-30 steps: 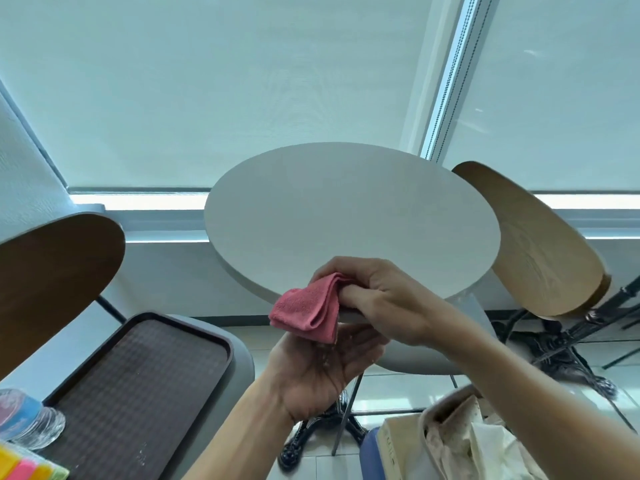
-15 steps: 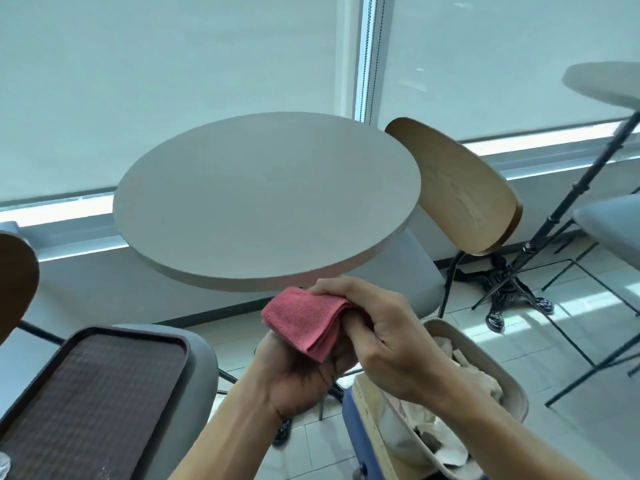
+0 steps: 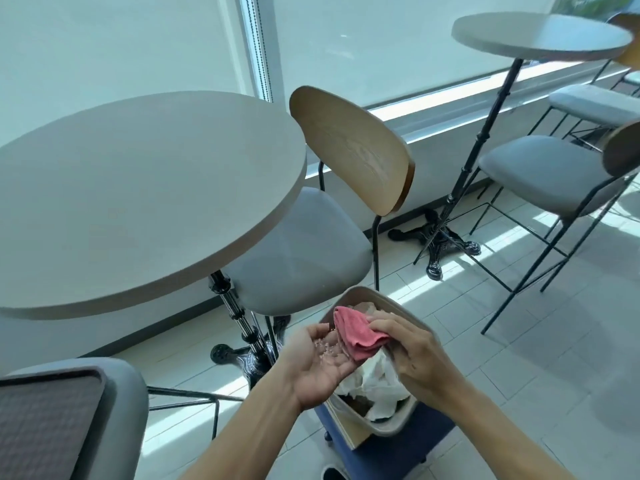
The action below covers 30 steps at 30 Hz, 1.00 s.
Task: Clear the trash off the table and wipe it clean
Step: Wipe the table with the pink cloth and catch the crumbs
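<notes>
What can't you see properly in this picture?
Head view:
- Bin: inside partly hidden by both hands and the pink cloth.
- Specks on the left hand: too small to identify.
- Tray: cut off by the left edge.
- Right hand: its palm faces away.

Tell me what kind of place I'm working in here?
Probably a cafe or canteen seating area: round pedestal tables by a window with blinds, tall wood-backed chairs, a serving tray and a bin full of used napkins.

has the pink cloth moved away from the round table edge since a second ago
Yes. The pink folded cloth, then at the round grey table rim, is now lower and rightward, above the beige trash bin.
</notes>
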Available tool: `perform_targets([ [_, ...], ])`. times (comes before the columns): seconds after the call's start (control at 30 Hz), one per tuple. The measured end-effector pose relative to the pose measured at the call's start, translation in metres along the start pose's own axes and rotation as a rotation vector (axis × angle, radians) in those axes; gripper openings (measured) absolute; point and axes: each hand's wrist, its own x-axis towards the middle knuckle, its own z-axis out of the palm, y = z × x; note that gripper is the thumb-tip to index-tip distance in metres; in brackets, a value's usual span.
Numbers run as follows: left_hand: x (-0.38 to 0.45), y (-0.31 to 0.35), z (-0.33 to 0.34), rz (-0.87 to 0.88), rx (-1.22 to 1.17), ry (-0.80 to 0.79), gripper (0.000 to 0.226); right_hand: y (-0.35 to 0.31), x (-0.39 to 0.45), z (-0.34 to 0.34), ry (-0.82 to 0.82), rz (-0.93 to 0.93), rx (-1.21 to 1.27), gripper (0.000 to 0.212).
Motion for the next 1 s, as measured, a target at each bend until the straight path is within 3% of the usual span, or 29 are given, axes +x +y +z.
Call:
perform_targets([
  [0.2,0.035,-0.016,-0.01,0.105,0.274,0.232,0.035,0.018,-0.016,-0.011,0.136,0.29,0.041,0.034],
  [0.33,0.051,-0.034,0.004,0.277,0.528,0.405,0.021,0.0,-0.011,-0.008,0.217,0.275,0.063,0.037],
  [0.53,0.064,-0.042,0.004,0.682,1.422,0.584,0.034,-0.011,-0.002,0.0,0.332,0.277,0.035,0.037],
  [0.6,0.066,-0.038,-0.002,0.771,1.551,0.66,0.031,-0.006,-0.001,0.0,0.331,0.313,0.027,0.037],
  [0.7,0.068,-0.032,-0.008,0.721,1.404,0.564,0.03,-0.003,-0.004,0.002,0.324,0.339,0.037,0.038],
  [0.87,0.051,-0.032,0.02,0.274,0.587,0.282,0.034,0.001,-0.005,0.013,0.369,0.368,0.075,0.039],
  [0.93,0.047,-0.028,0.031,0.225,0.496,0.221,0.047,0.002,-0.005,0.017,0.4,0.354,0.081,0.04],
  [1.0,0.046,-0.026,0.036,0.279,0.56,0.236,0.042,0.0,-0.006,0.017,0.42,0.299,0.075,0.039],
])
